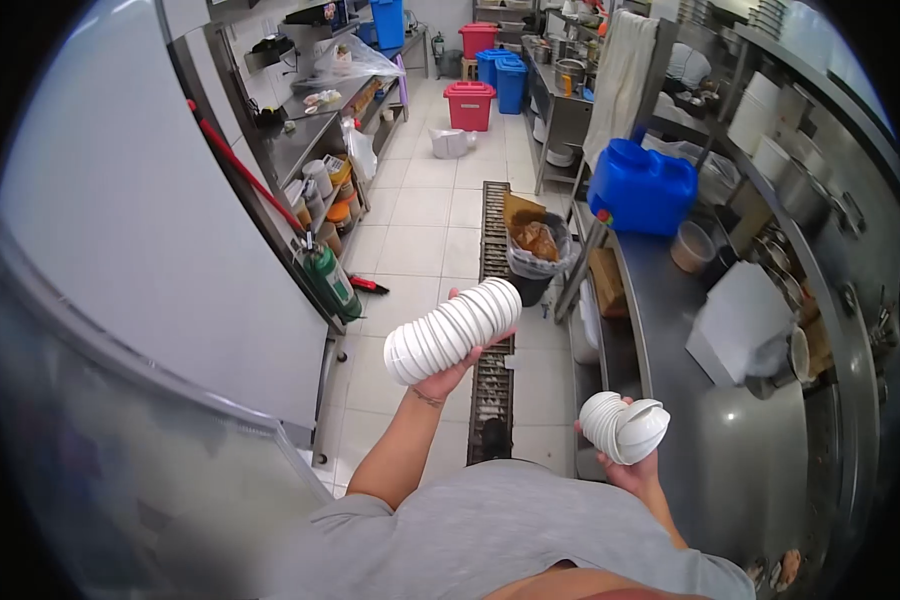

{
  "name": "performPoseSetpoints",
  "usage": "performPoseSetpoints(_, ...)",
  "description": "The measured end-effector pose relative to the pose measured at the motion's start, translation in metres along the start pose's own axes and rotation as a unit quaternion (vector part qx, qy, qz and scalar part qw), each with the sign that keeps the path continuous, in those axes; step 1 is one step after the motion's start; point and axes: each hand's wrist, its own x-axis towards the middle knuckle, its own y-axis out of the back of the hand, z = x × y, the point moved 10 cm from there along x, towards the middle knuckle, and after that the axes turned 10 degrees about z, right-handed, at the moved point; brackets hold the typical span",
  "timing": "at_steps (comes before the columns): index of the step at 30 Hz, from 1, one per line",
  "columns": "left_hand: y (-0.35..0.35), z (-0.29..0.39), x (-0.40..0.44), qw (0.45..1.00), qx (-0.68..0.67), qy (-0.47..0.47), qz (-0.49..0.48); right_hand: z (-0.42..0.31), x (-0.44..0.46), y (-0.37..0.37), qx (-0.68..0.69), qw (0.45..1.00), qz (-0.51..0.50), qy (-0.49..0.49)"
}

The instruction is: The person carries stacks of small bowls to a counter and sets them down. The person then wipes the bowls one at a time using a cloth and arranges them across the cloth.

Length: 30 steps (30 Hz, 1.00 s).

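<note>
A long stack of nested white bowls (452, 330) lies tilted across my left hand (450, 378), whose fingers wrap round it from below. My right hand (630, 474) grips a shorter stack of white bowls (606, 420). On that stack's right side one or two bowls sit turned at an angle to the others. The two stacks are apart, both held out in front of my body. Below and beside the right hand runs a steel counter (670, 300).
A blue jerrycan (642, 187) and a white box (738, 322) stand on the right counter. A lined bin (542, 250) stands by the floor drain (492, 400). Left are a green cylinder (332, 283) and a shelf of containers. Farther ahead, a red bin (469, 105) is on the floor.
</note>
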Motion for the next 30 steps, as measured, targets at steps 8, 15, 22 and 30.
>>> performPoseSetpoints(8, -0.003, 0.160, 0.078, 0.948, 0.268, -0.156, 0.076, -0.021, 0.269, -0.132, -0.082, 0.987, -0.110, -0.087)
performPoseSetpoints(15, -0.014, 0.319, 0.093, 0.969, 0.118, -0.207, 0.070, 0.006, 0.473, -0.268, -0.052, 0.967, -0.179, -0.174)
performPoseSetpoints(22, -0.058, 0.508, 0.239, 0.989, 0.053, -0.132, 0.047, 0.002, 0.631, -0.329, -0.048, 0.986, -0.100, -0.123)
performPoseSetpoints(30, -0.104, 0.702, 0.397, 0.994, -0.004, -0.097, 0.046, -0.001, 0.848, -0.419, -0.088, 0.986, -0.044, -0.136)
